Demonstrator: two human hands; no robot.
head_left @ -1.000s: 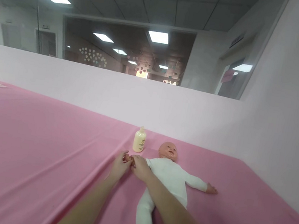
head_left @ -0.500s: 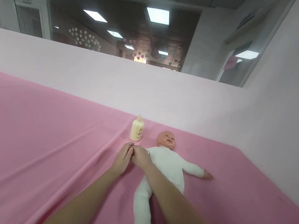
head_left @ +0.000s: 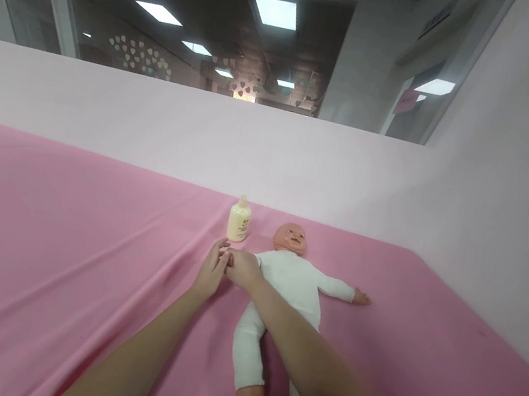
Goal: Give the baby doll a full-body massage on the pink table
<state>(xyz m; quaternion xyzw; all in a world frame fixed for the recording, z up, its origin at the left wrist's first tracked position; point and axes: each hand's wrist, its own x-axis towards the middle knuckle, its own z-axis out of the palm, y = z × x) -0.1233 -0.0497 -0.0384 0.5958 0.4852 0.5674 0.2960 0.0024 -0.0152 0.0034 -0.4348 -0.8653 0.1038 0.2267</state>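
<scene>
A baby doll in a white suit lies on its back on the pink sheet, head toward the wall. My right hand is closed round the doll's arm on the left side, near the wrist. Against it, my left hand has its fingers and thumb at the doll's hand, which is mostly hidden between my two hands. My right forearm crosses over the doll's hip and one leg. Just beyond my hands a pale yellow pump bottle stands upright, apart from them.
A white wall runs behind the sheet and another closes off the right side. Above it is a window with ceiling lights and heart-shaped stickers. The sheet has long folds left of my arms.
My left fingers have lifted and spread slightly at the doll's hand, while my right hand keeps its grip. The whole view has shifted a little; the doll and bottle stay in place.
</scene>
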